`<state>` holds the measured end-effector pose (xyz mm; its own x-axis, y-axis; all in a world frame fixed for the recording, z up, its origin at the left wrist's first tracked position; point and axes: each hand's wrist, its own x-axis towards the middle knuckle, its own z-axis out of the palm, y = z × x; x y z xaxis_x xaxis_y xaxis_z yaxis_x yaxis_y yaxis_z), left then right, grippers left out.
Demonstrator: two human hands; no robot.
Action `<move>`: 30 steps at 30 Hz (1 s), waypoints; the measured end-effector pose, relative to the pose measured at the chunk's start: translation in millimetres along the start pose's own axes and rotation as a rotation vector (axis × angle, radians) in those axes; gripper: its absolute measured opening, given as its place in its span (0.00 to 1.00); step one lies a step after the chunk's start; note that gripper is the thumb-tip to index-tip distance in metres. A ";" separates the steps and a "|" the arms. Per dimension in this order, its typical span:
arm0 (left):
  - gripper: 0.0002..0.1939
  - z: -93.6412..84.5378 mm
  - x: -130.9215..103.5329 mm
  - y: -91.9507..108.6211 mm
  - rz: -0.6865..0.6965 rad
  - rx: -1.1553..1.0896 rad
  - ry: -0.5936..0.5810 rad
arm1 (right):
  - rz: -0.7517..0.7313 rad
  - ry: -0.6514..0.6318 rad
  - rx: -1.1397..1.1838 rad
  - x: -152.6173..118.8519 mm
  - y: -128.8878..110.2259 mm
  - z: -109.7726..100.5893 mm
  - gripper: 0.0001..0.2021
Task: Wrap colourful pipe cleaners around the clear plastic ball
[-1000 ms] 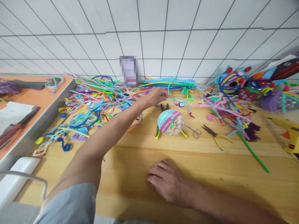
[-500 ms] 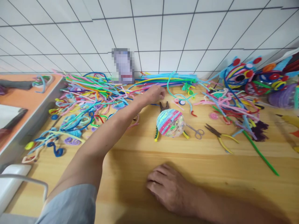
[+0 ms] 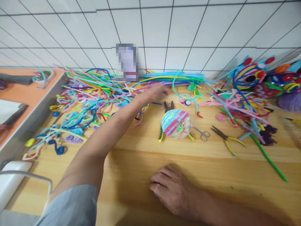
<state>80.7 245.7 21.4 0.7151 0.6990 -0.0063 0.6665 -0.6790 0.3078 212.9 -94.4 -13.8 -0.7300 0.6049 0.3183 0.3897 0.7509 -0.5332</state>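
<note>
My left hand [image 3: 160, 91] reaches far across the wooden table, in front of a bundle of straight pipe cleaners [image 3: 174, 78]. Its fingers are curled downward, and anything in them is hidden. Close to it lie the dark jaws of green-and-yellow pliers [image 3: 169, 106]. A ball wrapped in blue, pink and yellow strips [image 3: 176, 124] rests on these pliers and hides their middle. My right hand [image 3: 175, 190] lies on the table nearer to me, fingers curled in and closed, with nothing visible in them.
Small scissors [image 3: 204, 135] and yellow-handled pliers [image 3: 227, 139] lie right of the ball. Tangled pipe cleaners [image 3: 80, 116] cover the left side, and another pile [image 3: 242, 103] the right. A phone-like blurred object [image 3: 127, 62] leans on the tiled wall. Colourful crafted figures [image 3: 250, 73] stand back right.
The view has shifted a little, so the table items appear slightly farther right. My left hand stays by the pipe cleaner bundle, its fingers moved slightly. My right hand rests as before.
</note>
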 end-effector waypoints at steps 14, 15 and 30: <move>0.14 -118.4 -179.5 -57.7 -0.421 0.066 -0.082 | -0.034 0.075 0.057 4.1 -0.8 -2.2 0.12; 0.14 -118.6 -191.4 -68.6 -0.492 0.105 -0.111 | -0.038 0.082 0.051 4.9 -1.0 -2.2 0.12; 0.13 -50.8 -208.7 -109.5 -0.643 0.227 0.205 | -0.049 0.073 -0.019 8.3 0.3 -3.6 0.13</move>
<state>-152.2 185.5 37.3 0.1262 0.9898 0.0661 0.9864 -0.1323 0.0977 208.9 -88.2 -8.5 -0.7059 0.5846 0.3999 0.3655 0.7843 -0.5013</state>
